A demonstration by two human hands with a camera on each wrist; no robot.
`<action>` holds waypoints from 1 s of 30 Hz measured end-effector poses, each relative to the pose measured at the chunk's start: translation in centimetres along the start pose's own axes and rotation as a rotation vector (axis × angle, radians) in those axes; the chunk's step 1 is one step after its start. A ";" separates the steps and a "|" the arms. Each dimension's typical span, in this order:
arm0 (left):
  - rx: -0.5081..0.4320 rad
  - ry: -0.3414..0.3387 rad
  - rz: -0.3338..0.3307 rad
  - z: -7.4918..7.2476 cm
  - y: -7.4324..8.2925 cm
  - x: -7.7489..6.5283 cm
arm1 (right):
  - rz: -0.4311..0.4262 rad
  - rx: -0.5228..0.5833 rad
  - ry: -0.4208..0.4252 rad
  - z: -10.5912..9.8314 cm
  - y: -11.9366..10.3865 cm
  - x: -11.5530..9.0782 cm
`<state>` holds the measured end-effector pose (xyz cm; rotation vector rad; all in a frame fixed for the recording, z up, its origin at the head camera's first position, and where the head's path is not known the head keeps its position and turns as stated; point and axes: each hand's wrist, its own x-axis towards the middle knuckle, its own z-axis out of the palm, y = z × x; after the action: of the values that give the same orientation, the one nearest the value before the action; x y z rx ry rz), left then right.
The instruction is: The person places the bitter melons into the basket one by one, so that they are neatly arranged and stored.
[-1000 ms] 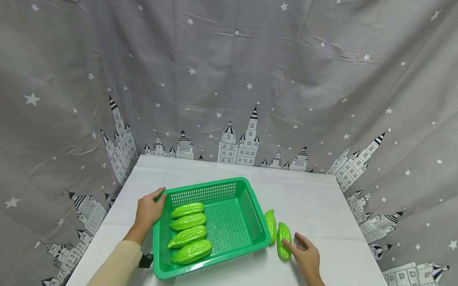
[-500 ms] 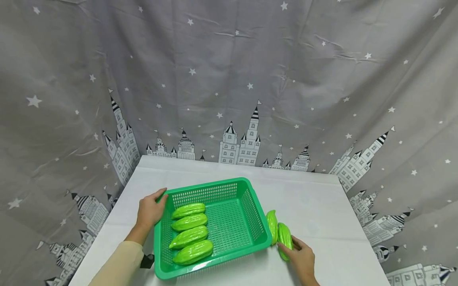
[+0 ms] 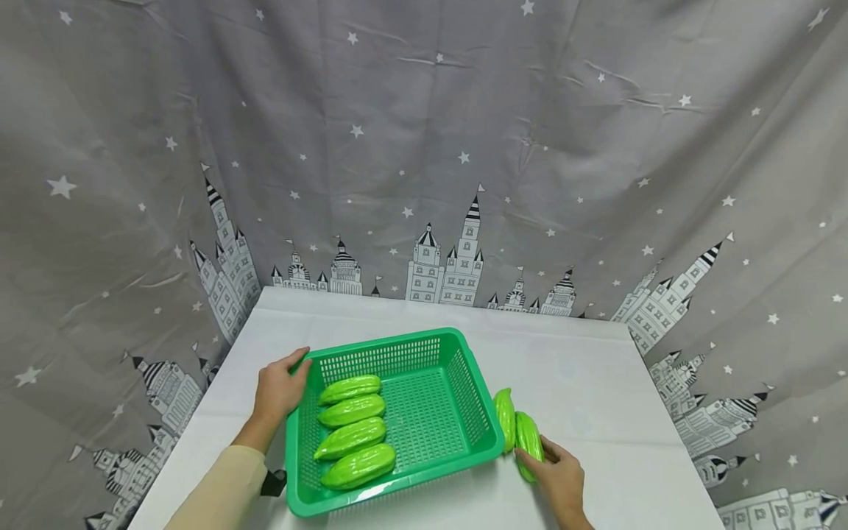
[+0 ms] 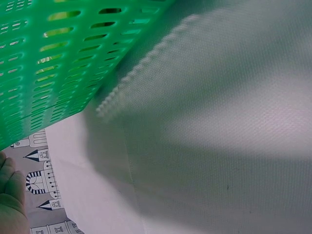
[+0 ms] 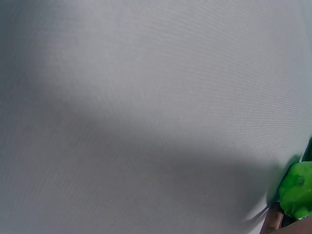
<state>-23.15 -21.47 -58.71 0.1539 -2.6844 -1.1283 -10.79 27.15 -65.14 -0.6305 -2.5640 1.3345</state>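
In the head view my left hand (image 3: pixel 278 390) grips the far left corner of a green plastic basket (image 3: pixel 477 394), thumb and fingers at its rim. Several glossy, bright green, ridged fruits that look like bitter melons (image 3: pixel 351 438) lie in a column along the basket's left side. On the table to the right, my right hand (image 3: pixel 562 482) pinches one bitter melon (image 3: pixel 528 438) near its lower end, thumb on the left and fingers on the right. Another bitter melon (image 3: pixel 505 419) lies between it and the basket, partly behind the rim. The right wrist view catches only the held melon's end (image 5: pixel 298 190).
A white cloth covers the table (image 3: pixel 583 375). Behind and around it hangs a grey curtain (image 3: pixel 371 147) printed with stars and castles. In the left wrist view, the basket's slotted outer wall (image 4: pixel 73 63) rises beside the cloth.
My right hand has moved slightly left and closed its thumb and fingers around the right-hand bitter melon. The left hand and basket stay in place.
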 end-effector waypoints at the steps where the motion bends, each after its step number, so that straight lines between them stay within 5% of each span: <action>1: 0.000 0.001 0.000 0.0 0.0 0.0 | 0.001 -0.001 0.000 0.0 0.0 0.0; 17: -0.007 -0.008 -0.011 -0.1 0.0 0.1 | 0.009 0.022 0.010 -0.2 -0.3 0.2; 30: 0.002 -0.005 -0.025 -0.1 0.2 0.1 | -0.062 0.055 0.067 -3.9 -4.3 3.5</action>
<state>-23.18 -21.42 -58.43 0.1851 -2.6958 -1.1343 -13.76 29.43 -59.53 -0.5715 -2.4647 1.3362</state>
